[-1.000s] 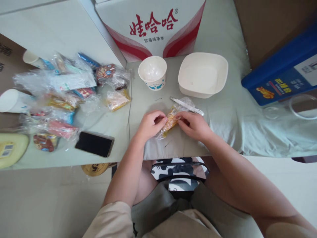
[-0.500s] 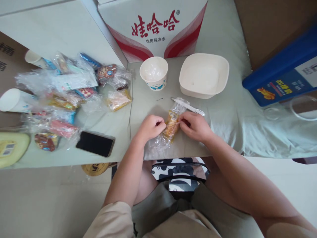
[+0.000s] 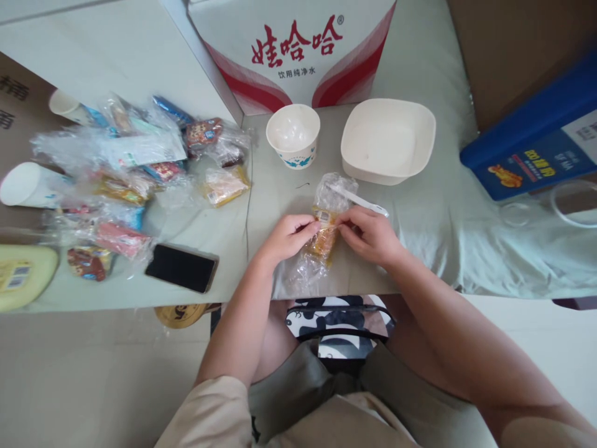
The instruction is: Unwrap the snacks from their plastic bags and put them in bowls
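Between my two hands lies a yellow snack packet [image 3: 328,241] with a small barcode label, wrapped in clear plastic film [image 3: 308,274] that sticks out crumpled at both ends. My left hand [image 3: 293,236] is closed, its thumb and forefinger pinching the packet's left side. On the other side my right hand [image 3: 373,236] is closed too, fingertips gripping the packet's right edge. A slim white tool [image 3: 368,203], its kind unclear, lies just behind my right hand, its left end under or behind the film. Both hands rest low over the cloth.
Behind stand a white paper bowl [image 3: 293,152], a larger cream tub [image 3: 389,171] and a printed carton [image 3: 298,56]. A phone [image 3: 181,267] and a pile of wrapped snacks [image 3: 140,152] lie left. A blue box [image 3: 527,149] leans at right.
My left fingers have straightened and reached further over the packet. The packet has shifted and its barcode label shows now. The film at its far end has spread out over the white tool's end.
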`<state>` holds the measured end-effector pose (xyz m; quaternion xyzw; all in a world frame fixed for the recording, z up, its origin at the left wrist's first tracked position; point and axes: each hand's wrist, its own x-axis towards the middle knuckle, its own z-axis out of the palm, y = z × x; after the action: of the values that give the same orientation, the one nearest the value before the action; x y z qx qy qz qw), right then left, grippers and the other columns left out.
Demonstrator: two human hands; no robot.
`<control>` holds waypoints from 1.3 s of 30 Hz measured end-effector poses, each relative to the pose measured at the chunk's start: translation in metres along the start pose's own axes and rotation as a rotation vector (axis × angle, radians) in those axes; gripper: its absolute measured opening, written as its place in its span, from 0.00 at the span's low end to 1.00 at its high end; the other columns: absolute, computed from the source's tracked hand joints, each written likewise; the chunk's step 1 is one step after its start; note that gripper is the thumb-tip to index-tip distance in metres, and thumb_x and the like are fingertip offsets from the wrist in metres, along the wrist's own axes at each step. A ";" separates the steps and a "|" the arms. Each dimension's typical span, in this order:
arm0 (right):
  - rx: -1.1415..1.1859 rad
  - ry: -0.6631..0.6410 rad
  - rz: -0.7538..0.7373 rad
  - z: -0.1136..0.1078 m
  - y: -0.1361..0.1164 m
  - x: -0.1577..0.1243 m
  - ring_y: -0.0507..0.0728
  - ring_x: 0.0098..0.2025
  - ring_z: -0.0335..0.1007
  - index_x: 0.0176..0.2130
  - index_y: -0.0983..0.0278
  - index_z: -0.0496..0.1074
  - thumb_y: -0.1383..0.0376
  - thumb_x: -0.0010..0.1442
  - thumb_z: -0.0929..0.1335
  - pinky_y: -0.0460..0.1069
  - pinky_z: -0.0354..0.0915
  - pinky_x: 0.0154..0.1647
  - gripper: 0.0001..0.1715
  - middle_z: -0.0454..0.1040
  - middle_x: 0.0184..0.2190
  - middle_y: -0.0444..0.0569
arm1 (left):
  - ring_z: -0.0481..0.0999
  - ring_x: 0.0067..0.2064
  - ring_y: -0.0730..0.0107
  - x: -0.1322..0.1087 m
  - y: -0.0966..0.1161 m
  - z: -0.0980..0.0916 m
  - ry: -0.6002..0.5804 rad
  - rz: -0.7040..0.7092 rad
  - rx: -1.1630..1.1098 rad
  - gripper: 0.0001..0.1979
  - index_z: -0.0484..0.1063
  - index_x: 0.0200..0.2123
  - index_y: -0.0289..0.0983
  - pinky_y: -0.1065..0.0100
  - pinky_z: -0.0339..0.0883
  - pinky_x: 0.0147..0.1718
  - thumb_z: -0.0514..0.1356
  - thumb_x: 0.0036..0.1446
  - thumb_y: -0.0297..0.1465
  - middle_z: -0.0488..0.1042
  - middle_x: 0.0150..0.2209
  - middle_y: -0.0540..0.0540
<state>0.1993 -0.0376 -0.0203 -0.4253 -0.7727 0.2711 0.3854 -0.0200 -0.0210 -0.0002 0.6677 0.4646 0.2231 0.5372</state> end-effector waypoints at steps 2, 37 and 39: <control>0.025 0.005 0.004 -0.001 -0.002 0.000 0.53 0.27 0.67 0.37 0.61 0.73 0.69 0.63 0.65 0.48 0.62 0.30 0.07 0.75 0.30 0.47 | 0.58 0.25 0.74 0.001 -0.001 0.001 0.031 0.012 -0.021 0.23 0.60 0.22 0.39 0.68 0.51 0.25 0.56 0.62 0.48 0.59 0.21 0.53; 0.028 0.274 0.166 -0.009 -0.013 -0.005 0.55 0.32 0.68 0.30 0.60 0.70 0.72 0.56 0.63 0.51 0.66 0.32 0.09 0.71 0.34 0.50 | 0.56 0.21 0.75 0.013 -0.004 -0.001 0.533 -0.090 -0.389 0.21 0.56 0.21 0.41 0.68 0.50 0.21 0.63 0.50 0.45 0.54 0.19 0.55; 0.122 0.330 0.325 -0.009 -0.007 -0.004 0.54 0.30 0.67 0.30 0.60 0.69 0.72 0.57 0.61 0.51 0.67 0.30 0.11 0.71 0.34 0.50 | 0.58 0.22 0.74 0.013 -0.004 -0.005 0.643 -0.030 -0.441 0.21 0.53 0.23 0.41 0.67 0.54 0.23 0.61 0.51 0.46 0.53 0.21 0.54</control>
<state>0.2051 -0.0437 -0.0115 -0.5586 -0.6027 0.3027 0.4827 -0.0189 -0.0070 -0.0050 0.4253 0.5597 0.5075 0.4983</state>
